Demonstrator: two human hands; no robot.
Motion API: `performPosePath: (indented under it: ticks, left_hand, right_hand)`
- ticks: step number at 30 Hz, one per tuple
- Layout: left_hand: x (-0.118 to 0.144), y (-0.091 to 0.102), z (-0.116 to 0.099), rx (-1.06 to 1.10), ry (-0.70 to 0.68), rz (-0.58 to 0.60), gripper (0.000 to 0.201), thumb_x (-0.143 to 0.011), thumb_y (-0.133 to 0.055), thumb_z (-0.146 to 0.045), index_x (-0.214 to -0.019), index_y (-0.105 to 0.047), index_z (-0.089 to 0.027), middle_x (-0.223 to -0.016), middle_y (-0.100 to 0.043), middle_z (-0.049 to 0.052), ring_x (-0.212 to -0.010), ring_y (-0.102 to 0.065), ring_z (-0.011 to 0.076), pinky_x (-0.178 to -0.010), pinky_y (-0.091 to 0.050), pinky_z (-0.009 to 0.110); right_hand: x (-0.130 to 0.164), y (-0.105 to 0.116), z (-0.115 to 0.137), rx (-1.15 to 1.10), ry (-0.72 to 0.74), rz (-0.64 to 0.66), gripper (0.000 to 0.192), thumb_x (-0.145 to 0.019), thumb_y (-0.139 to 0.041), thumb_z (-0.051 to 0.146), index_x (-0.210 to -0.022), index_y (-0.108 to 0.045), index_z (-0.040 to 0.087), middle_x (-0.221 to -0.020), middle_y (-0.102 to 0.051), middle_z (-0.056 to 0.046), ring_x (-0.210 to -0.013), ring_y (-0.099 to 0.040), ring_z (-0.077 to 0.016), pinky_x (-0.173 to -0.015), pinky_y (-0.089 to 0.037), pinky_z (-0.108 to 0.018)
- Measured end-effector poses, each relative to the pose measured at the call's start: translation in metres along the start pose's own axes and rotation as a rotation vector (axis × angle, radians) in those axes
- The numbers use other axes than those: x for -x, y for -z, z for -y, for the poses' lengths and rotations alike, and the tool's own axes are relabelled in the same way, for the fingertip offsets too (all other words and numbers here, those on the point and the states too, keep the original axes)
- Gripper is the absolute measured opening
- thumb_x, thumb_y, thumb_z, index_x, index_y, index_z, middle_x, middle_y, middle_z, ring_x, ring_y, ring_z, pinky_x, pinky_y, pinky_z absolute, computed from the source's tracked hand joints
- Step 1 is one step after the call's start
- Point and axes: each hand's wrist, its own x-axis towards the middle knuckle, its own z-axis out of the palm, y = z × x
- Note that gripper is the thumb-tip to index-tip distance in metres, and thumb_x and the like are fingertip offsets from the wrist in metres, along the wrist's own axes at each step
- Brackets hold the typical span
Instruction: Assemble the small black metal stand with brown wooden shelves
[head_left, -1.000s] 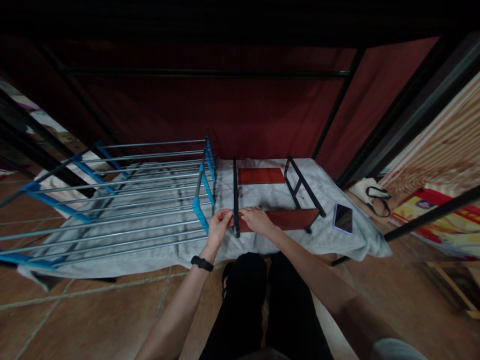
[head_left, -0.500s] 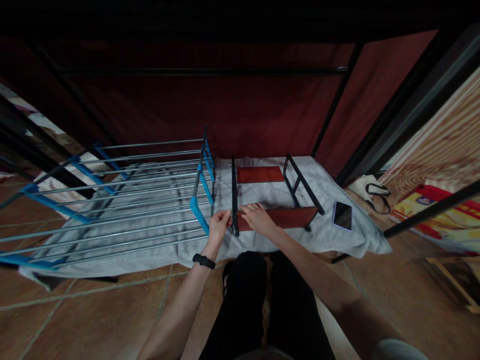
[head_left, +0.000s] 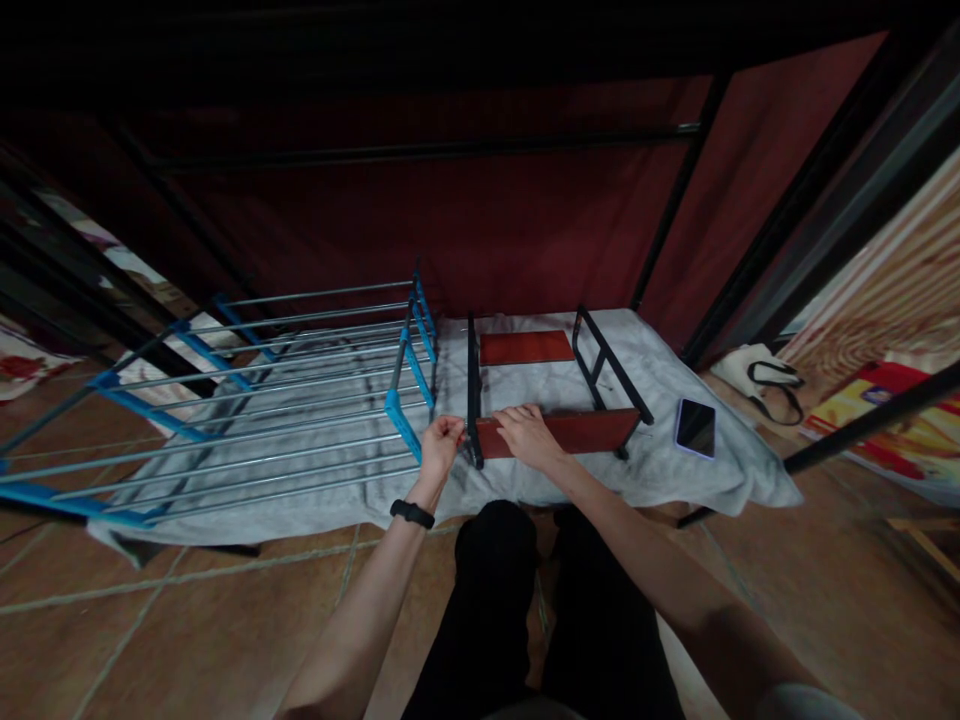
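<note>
A small rack lies on a grey cloth [head_left: 652,350], with a near reddish-brown board [head_left: 592,432] and a far reddish-brown board [head_left: 525,347] between a black side frame [head_left: 473,385] on the left and another black frame [head_left: 613,365] on the right. My right hand [head_left: 525,436] grips the near board close to its left end, fingers over the top edge. Just outside the left frame, my left hand [head_left: 441,448] is closed in a pinch at the board's end. Whatever sits between those fingertips is too small to make out.
A rack of grey metal tubes with blue plastic joints [head_left: 405,420] stands close on the left. A phone [head_left: 696,428] lies on the cloth at right. Beyond are a pale bag [head_left: 750,372] and a red-yellow box [head_left: 870,410]. A dark red panel [head_left: 450,220] rises behind.
The view has shifted slightly, so most things appear a little further right. My left fingers have turned slightly at the frame's end; my right hand keeps its hold on the board.
</note>
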Motion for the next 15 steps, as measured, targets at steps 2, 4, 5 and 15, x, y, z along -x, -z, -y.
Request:
performPosePath:
  ticks: [2,4,5,15]
  left_hand:
    - [-0.001,0.000,0.001,0.000,-0.044,0.006,0.021,-0.066,-0.076,-0.031,-0.073,-0.063,-0.016,-0.058,-0.059,-0.002,-0.053,-0.054,0.0101,-0.055,-0.042,0.022]
    - [0.001,-0.001,0.003,0.046,-0.053,-0.001,0.027,-0.065,-0.077,-0.034,-0.081,-0.065,-0.016,-0.066,-0.063,0.000,-0.059,-0.058,0.0114,-0.061,-0.047,0.024]
    - [0.002,-0.001,0.004,0.077,-0.039,-0.008,0.033,-0.065,-0.078,-0.038,-0.085,-0.065,-0.016,-0.069,-0.064,0.000,-0.060,-0.059,0.0117,-0.062,-0.048,0.025]
    - [-0.006,-0.001,0.012,-0.024,-0.138,0.026,0.024,-0.069,-0.074,-0.039,-0.074,-0.064,-0.017,-0.058,-0.058,-0.002,-0.052,-0.051,0.0097,-0.052,-0.039,0.021]
  right_hand:
    - [0.000,-0.001,-0.001,0.007,0.005,0.001,0.033,-0.099,-0.046,0.021,-0.130,-0.057,0.017,-0.119,-0.066,-0.011,-0.113,-0.055,-0.0224,-0.107,-0.030,-0.042]
    - [0.001,-0.001,-0.001,0.011,0.008,0.001,0.034,-0.098,-0.046,0.021,-0.130,-0.057,0.017,-0.118,-0.066,-0.011,-0.112,-0.055,-0.0222,-0.106,-0.030,-0.042]
    - [0.001,-0.001,-0.002,0.011,0.008,-0.001,0.034,-0.098,-0.047,0.021,-0.131,-0.057,0.017,-0.118,-0.066,-0.011,-0.112,-0.055,-0.0222,-0.106,-0.030,-0.041]
    - [0.008,-0.001,-0.006,0.031,-0.014,-0.054,0.034,-0.101,-0.041,0.023,-0.130,-0.058,0.016,-0.118,-0.067,-0.011,-0.110,-0.057,-0.0221,-0.109,-0.028,-0.042]
